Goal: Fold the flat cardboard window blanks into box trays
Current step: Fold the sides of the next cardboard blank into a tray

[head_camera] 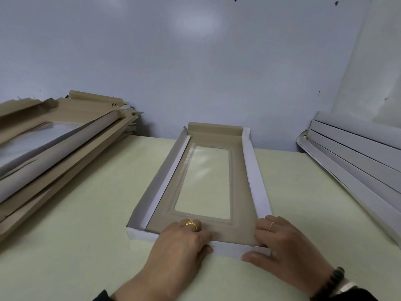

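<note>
Head view: left grip (184, 237) flat on tray (238, 183) floor, right grip (282, 242) pinching near wall

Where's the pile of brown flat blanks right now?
In the head view, the pile of brown flat blanks lies at the far left of the table, reaching back to the wall. It is to the left of the half-folded tray.

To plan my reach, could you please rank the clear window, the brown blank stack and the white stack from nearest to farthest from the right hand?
1. clear window, in the tray, just ahead of the right hand
2. white stack, along the right side
3. brown blank stack, far left, across the tray
</note>
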Available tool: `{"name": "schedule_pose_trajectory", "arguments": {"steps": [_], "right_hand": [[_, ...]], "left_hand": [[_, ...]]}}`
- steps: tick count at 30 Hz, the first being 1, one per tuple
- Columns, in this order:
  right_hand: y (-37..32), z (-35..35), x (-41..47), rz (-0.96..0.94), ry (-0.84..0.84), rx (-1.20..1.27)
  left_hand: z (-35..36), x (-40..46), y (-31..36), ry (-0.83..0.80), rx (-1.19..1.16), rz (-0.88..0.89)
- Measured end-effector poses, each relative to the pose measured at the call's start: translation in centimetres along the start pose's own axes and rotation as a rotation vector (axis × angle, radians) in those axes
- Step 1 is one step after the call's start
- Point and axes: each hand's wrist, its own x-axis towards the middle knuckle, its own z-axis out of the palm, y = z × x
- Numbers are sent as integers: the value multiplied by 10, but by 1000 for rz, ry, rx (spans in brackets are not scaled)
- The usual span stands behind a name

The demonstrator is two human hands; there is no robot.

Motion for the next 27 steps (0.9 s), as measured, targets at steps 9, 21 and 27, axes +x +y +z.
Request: {"name": "schedule_pose_trajectory", "arguments": {"steps": [9,21,27], "right_hand": [[-3,6,-3,-14,53,-19],[5,3,-7,114,40,42],[6,3,-8,110,35,43]], "left_hand": [[7,3,-15,-59,24,85],[-21,-9,-92,-106,117,138],[-27,-6,-84,74,195,233]]}}
